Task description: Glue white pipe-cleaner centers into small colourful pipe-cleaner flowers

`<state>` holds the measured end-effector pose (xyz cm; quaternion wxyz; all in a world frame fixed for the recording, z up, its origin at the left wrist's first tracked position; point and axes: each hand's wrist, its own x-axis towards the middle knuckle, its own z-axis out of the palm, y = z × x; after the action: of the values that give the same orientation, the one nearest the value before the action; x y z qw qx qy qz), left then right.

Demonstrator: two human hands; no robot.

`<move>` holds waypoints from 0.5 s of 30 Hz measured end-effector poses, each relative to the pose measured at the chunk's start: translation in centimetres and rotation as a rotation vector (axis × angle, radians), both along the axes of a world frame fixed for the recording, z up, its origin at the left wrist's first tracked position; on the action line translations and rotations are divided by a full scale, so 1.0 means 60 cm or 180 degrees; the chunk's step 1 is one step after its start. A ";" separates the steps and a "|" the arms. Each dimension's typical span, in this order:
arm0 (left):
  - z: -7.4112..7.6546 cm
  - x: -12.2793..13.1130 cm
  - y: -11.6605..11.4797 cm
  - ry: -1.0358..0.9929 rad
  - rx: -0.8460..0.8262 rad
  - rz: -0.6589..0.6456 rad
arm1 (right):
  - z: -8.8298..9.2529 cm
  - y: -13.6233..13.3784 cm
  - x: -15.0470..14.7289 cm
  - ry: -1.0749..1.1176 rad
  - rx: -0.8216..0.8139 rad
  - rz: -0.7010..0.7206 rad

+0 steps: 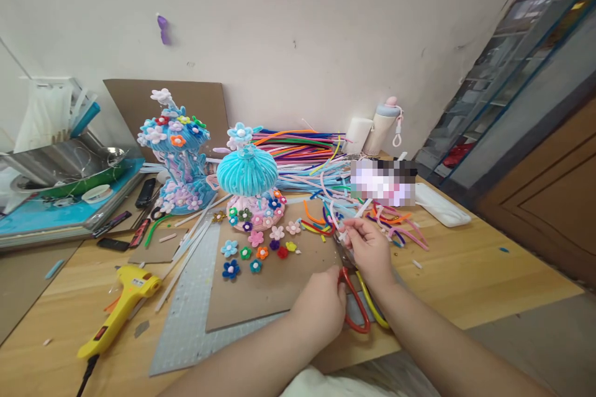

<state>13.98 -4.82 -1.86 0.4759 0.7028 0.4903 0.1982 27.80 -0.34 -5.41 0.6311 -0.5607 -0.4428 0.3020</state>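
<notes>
My right hand is closed in a pinch on a pale pipe cleaner, above the right edge of the cardboard. Lower and to its left, my left hand is curled closed; what its fingers hold, if anything, is hidden. Beside that hand lie a red handle loop and a yellow handle; the hands cover part of these tools. Several small pipe-cleaner flowers are spread over the cardboard. Behind them stands a turquoise domed pipe-cleaner piece on a flower-covered pink base.
A yellow glue gun lies at left on the wooden table. A taller blue flowered piece stands at the back, near bundled pipe cleaners. A metal pot is far left. A bottle and a white case are at right.
</notes>
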 end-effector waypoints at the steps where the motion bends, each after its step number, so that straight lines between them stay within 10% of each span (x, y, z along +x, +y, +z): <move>1: 0.000 -0.004 0.000 0.0006 0.0036 -0.0021 | 0.000 -0.001 -0.001 0.0014 0.0026 0.0003; 15: -0.009 0.073 0.043 -0.0550 -0.0566 -0.0366 | 0.114 -0.057 -0.003 0.0464 0.0819 0.0244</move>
<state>18.37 -2.24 -2.41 0.5873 0.6651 0.4220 0.1861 27.62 -3.79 1.43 0.7162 -0.4346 -0.4519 0.3065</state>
